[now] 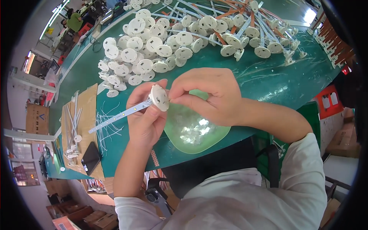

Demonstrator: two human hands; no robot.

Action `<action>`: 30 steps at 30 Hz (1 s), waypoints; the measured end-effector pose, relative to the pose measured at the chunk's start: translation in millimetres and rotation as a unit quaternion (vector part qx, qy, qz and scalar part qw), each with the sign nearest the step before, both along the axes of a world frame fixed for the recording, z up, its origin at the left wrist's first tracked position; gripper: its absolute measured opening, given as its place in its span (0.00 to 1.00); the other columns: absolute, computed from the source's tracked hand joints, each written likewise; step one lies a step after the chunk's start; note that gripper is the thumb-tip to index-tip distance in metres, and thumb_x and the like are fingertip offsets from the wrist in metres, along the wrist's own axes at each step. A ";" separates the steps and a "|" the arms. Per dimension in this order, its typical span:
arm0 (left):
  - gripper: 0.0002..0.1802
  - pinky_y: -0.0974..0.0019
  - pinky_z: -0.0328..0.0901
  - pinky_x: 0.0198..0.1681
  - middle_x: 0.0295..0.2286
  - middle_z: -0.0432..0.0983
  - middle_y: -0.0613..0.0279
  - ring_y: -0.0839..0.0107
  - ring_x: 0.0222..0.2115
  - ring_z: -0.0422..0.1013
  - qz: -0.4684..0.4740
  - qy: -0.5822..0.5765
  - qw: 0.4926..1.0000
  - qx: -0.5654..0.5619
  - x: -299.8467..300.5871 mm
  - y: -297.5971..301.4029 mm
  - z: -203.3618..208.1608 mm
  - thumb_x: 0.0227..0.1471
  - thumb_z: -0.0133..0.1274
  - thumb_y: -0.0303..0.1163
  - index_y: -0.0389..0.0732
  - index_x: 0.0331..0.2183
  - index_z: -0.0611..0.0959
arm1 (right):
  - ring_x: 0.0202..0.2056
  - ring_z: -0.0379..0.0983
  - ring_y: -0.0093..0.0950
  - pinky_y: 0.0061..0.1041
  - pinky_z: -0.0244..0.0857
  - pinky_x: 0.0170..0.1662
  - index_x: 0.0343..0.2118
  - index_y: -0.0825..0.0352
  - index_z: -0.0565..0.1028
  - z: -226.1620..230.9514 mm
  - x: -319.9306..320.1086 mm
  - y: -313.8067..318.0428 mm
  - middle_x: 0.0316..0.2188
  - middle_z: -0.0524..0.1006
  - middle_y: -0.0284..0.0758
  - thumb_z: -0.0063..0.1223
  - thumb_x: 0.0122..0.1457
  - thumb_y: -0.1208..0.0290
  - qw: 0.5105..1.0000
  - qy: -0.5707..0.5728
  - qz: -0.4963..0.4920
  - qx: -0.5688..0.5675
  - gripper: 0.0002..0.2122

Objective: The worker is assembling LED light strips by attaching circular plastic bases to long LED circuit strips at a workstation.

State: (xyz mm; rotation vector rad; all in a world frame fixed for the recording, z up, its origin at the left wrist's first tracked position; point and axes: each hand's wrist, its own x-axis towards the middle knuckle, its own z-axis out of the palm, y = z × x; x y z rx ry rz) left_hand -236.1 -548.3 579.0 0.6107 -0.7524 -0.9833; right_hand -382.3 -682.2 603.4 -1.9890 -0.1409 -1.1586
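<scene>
My left hand [143, 119] grips a round white disc [159, 98] with a narrow LED strip [122, 116] attached, which slants down to the left. The disc has small dark slots in its face. At the disc's right edge, the thumb and forefinger of my right hand [211, 96] are pinched together; what they hold, if anything, is too small to make out. Beneath both hands sits a light green bowl [178, 143] with small shiny clear pieces in it.
White discs [134, 44] are heaped at the far side of the green table [268, 82], with strip assemblies [245, 25] to their right. On the left, cardboard [90, 111] carries more strips and a black phone [91, 158]. Thin white wires [107, 126] lie beside it. A red stool [329, 101] stands at right.
</scene>
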 end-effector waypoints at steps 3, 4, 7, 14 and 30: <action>0.27 0.60 0.65 0.53 0.49 0.71 0.50 0.62 0.47 0.72 0.000 0.000 1.000 -0.003 -1.6 0.6 2.2 0.44 0.65 0.26 0.36 0.48 0.74 | 0.30 0.78 0.32 0.25 0.70 0.33 0.29 0.68 0.79 -0.1 0.0 1.0 0.29 0.80 0.36 0.61 0.47 0.81 1.000 -0.010 0.002 -0.006 0.05; 0.28 0.60 0.66 0.53 0.49 0.71 0.50 0.62 0.47 0.72 -0.005 0.001 1.000 0.000 -2.1 0.5 1.9 0.44 0.65 0.26 0.36 0.48 0.74 | 0.30 0.78 0.32 0.24 0.70 0.33 0.29 0.68 0.79 -1.0 -0.3 1.3 0.28 0.80 0.36 0.61 0.47 0.81 1.000 -0.009 0.004 -0.003 0.05; 0.28 0.60 0.66 0.52 0.49 0.72 0.49 0.61 0.47 0.72 -0.003 0.002 1.000 0.010 -3.9 1.9 1.5 0.44 0.65 0.25 0.35 0.48 0.75 | 0.30 0.78 0.32 0.24 0.71 0.32 0.29 0.68 0.79 -3.1 1.0 4.9 0.28 0.80 0.36 0.61 0.47 0.82 1.000 -0.013 -0.001 0.000 0.05; 0.27 0.62 0.67 0.51 0.47 0.73 0.46 0.62 0.46 0.73 0.006 -0.004 1.000 0.024 0.1 2.9 2.3 0.43 0.64 0.23 0.32 0.47 0.75 | 0.29 0.77 0.32 0.25 0.71 0.30 0.31 0.68 0.80 -4.9 1.4 -3.6 0.30 0.80 0.36 0.61 0.46 0.83 0.995 -0.035 0.014 -0.098 0.08; 0.24 0.59 0.68 0.50 0.44 0.76 0.46 0.60 0.44 0.74 0.035 -0.035 0.999 0.019 -6.6 1.7 2.8 0.42 0.64 0.19 0.32 0.45 0.78 | 0.24 0.77 0.31 0.24 0.72 0.25 0.30 0.71 0.77 -7.7 -0.7 -1.5 0.27 0.79 0.38 0.62 0.42 0.82 0.965 -0.072 -0.081 -0.237 0.09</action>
